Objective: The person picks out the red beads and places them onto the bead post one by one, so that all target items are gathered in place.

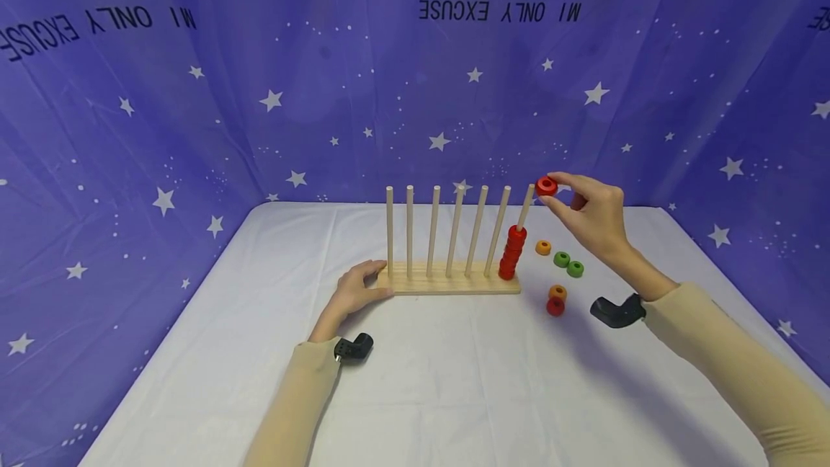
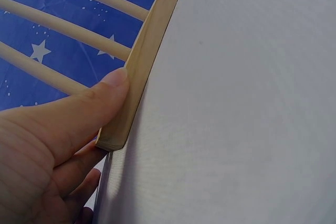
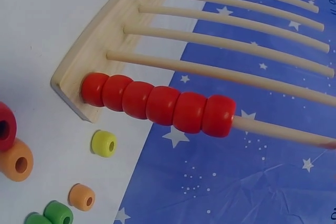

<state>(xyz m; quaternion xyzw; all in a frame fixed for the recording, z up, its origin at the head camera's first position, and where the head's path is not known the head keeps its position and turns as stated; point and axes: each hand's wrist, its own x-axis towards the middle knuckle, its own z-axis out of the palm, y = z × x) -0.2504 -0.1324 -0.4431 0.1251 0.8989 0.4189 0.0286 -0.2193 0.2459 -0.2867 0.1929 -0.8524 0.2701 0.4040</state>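
A wooden peg stand with a row of upright pegs stands on the table. Several red beads are stacked on its rightmost peg, whose upper part is bare. Thumb and forefinger of my right hand pinch another red bead beside that peg's top; in the right wrist view this bead is out of sight. My left hand grips the stand's left end. Up close in the left wrist view, the thumb lies on the wooden base, with the other fingers partly hidden behind its end.
Right of the stand lie loose beads: an orange bead, two green beads, another orange bead and a red bead against it. A yellow bead shows near the base. Behind the white table hangs a starry blue cloth.
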